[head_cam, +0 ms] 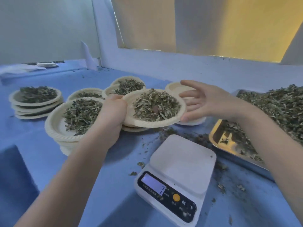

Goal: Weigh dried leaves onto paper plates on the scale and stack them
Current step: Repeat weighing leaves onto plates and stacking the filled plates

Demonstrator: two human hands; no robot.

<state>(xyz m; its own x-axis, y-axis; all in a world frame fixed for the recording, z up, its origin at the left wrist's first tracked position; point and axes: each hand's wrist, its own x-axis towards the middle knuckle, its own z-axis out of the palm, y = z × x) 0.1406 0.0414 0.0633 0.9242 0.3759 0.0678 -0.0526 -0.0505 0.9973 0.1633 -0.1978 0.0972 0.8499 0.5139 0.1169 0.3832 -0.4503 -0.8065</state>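
- Gripping the near-left rim of a filled paper plate, the left hand has its fingers curled under the rim and its thumb on top, holding the plate above the blue table.
- On that plate lies a mound of dried leaves, heaped around its middle.
- At 3 o'clock of the plate, the right hand is spread with straight fingers; its fingertips sit at the plate's right edge, but whether they touch it I cannot tell. It grasps nothing.
- At 6 o'clock of the held plate stands a white scale, its platform bare but for a crumb or two, its lit display showing a 7.
- At 9 o'clock, partly behind the left hand, is a stack of leaf-filled plates; at 10 o'clock, further out, a second stack.
- At 12 o'clock sit more filled plates, and at 1 o'clock a pile of unfilled plates, partly hidden by the right hand.
- At 3 to 4 o'clock, beyond the right forearm, a metal tray carries a large heap of loose leaves.
- Leaf crumbs are scattered over the table around the scale.
- Far off at 10 o'clock, a few more plates rest near the wall.
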